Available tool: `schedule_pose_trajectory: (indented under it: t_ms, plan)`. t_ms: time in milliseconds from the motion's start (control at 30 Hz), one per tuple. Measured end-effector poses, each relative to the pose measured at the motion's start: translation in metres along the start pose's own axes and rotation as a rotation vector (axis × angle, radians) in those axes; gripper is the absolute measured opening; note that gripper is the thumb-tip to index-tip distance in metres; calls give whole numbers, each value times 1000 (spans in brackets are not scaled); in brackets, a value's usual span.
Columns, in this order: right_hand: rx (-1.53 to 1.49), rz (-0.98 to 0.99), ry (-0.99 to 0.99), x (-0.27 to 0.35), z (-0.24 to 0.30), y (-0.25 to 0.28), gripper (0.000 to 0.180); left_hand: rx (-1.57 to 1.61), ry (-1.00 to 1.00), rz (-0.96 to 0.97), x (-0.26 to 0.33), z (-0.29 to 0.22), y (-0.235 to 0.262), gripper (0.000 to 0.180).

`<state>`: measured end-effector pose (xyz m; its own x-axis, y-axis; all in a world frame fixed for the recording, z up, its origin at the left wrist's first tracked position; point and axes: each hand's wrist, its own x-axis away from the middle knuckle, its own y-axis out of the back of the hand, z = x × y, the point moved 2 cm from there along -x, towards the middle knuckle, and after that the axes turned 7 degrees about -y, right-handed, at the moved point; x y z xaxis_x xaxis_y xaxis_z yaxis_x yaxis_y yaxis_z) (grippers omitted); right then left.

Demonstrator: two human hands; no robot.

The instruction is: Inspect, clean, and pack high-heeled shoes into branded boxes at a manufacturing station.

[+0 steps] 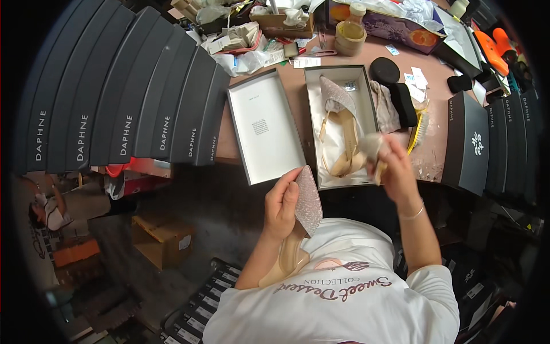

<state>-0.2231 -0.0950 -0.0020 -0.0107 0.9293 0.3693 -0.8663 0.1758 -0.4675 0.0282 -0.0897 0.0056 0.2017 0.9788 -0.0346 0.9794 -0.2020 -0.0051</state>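
My left hand [282, 207] is closed around a glittery pink pointed-toe shoe [309, 205], held in front of my body with its toe up. The shoe's beige back part and strap hang down by my left forearm. Over the near right corner of an open shoebox [367, 86], my right hand [396, 172] is closed on a small pale thing [372, 147], too blurred to name. Inside the box lies a matching shoe [339, 94], its toe toward the far end and its beige strap at the near end.
Left of the box lies its white-lined lid [266, 126]. Dark shoeboxes [137, 86] stand stacked at left, with more [471, 143] at right. A yellow brush [421, 129], a black block [403, 104] and a round black lid [384, 70] lie right of the open box. A jar [350, 37] stands behind.
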Motion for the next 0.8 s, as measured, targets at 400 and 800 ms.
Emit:
schedule_pose_trajectory:
  t_ms: [400,800]
  plan:
    - [829,165,619,66,-13,-73,28,28,-19,-62,13,-3,6,40]
    - [1157,166,1053,48,1,-101,36,-118,-190,25,16,-19,-2,37]
